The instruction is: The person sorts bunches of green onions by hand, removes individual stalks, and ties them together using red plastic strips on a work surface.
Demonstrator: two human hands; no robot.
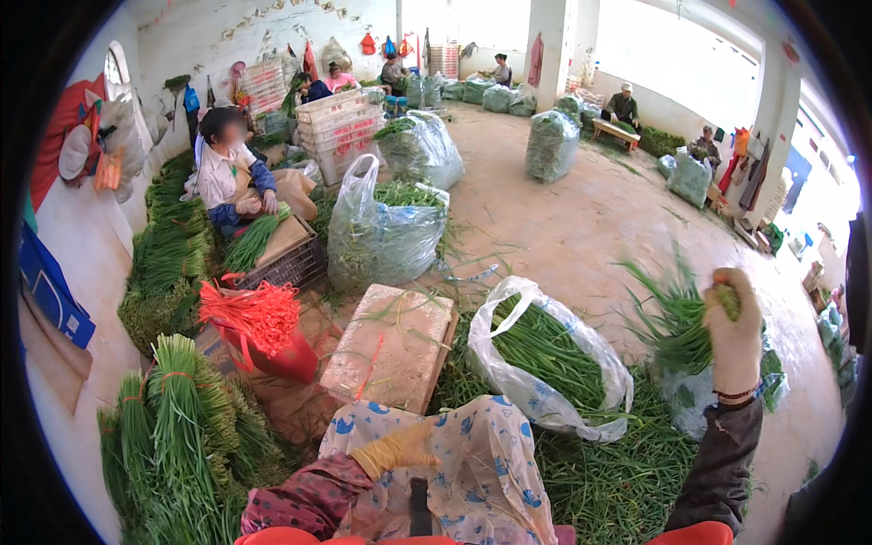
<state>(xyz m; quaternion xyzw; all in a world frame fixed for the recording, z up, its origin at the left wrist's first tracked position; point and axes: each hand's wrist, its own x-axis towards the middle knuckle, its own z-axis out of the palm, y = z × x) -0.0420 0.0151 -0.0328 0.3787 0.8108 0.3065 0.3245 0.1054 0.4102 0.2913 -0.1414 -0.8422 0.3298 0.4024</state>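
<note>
My right hand (734,320), in a pale work glove, is raised at the right and closed round a bunch of long green stalks (681,334); their leafy ends hang to the left and are blurred. My left hand (402,449), in a yellow glove, rests over the blue-patterned plastic apron (504,470) on my lap with nothing in it. In front of me lies a foam block (388,340) with loose strands and a red tie on it. Right of it an open plastic bag (616,381) holds green stalks. Tied bundles of green stalks (178,388) stand at the lower left.
A red container (296,361) full of red ties (252,317) stands left of the block. Loose greens (613,477) cover the floor at lower right. A person (238,163) sits at the left behind a dark crate (293,262). A filled plastic bag (388,238) stands ahead.
</note>
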